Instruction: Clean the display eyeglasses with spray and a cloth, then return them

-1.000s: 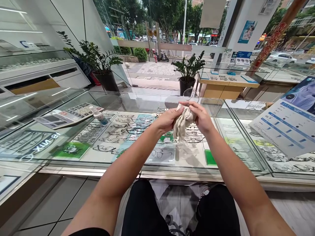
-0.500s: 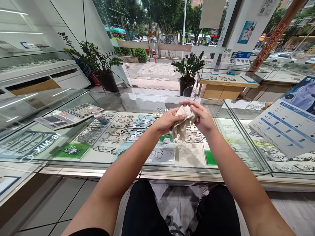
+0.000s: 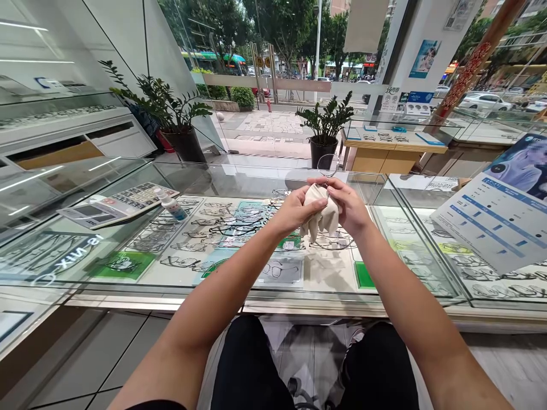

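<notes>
A beige cleaning cloth (image 3: 318,213) hangs bunched between my two hands above the glass counter. My left hand (image 3: 296,209) is closed on it, thumb pressed across the front. Beyond the fingertips the thin round rim of a pair of eyeglasses (image 3: 318,164) sticks up; the rest of the frame is hidden by cloth and fingers. My right hand (image 3: 349,206) is closed round the eyeglasses, with its thumb and fingers also against the cloth.
Rows of spectacle frames (image 3: 233,229) lie inside the glass display counter (image 3: 273,296). On its top, at left, a spray bottle (image 3: 171,204) stands beside a flat printed board (image 3: 123,204). A blue and white calendar-like card (image 3: 491,219) leans at right. Potted plants (image 3: 325,128) stand beyond.
My left thumb and the cloth have shifted slightly, and the cloth's folds hang differently. The eyeglasses rim stays above the fingers. The whole view has tilted a little.
</notes>
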`<state>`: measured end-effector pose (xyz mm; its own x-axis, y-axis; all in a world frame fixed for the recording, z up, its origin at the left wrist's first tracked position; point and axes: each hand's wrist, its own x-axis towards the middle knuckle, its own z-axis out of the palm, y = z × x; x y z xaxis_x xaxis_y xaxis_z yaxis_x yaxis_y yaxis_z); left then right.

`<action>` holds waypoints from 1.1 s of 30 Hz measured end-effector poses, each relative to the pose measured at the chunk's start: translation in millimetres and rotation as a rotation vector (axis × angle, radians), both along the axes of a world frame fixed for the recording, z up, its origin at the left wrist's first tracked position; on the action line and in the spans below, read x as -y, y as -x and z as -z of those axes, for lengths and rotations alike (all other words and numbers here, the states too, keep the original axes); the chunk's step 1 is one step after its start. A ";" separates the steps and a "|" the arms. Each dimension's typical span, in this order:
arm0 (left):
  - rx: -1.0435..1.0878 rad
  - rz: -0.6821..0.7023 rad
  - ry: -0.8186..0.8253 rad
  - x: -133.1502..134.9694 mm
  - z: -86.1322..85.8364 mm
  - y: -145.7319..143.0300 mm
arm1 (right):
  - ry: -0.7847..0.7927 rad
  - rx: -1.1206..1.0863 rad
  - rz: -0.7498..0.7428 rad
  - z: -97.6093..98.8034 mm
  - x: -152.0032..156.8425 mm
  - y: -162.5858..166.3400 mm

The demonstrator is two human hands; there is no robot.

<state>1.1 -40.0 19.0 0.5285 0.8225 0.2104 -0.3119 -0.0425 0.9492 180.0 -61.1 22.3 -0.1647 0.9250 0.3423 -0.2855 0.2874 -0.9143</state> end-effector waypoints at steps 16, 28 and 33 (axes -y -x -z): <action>0.052 -0.134 -0.084 1.1 -2.9 -5.6 | -0.053 -0.045 -0.070 -3.5 7.8 5.6; 0.102 -0.289 -0.079 0.3 0.0 -8.7 | -0.057 0.014 -0.060 -5.6 12.4 12.3; 0.080 -0.343 -0.120 -1.7 1.0 -8.0 | -0.043 0.000 -0.054 -8.2 13.9 14.8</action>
